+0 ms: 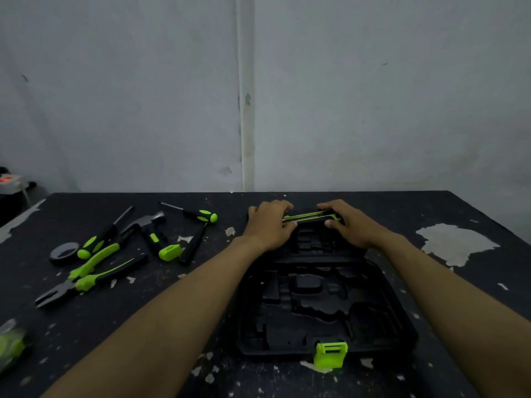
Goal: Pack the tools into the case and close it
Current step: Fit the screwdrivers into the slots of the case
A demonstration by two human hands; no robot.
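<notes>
A black moulded tool case lies open on the table, its recesses bare, a green latch at its near edge. Over the case's far half both hands hold a slim black-and-green tool level. My left hand grips its left end, my right hand its right end. Left of the case lie pliers, a hammer, two screwdrivers and a roll of black tape.
The dark table has patches of peeled paint and ends at a grey wall. A blurred green object sits at the near left edge. A device with a red light stands off the table's far left corner.
</notes>
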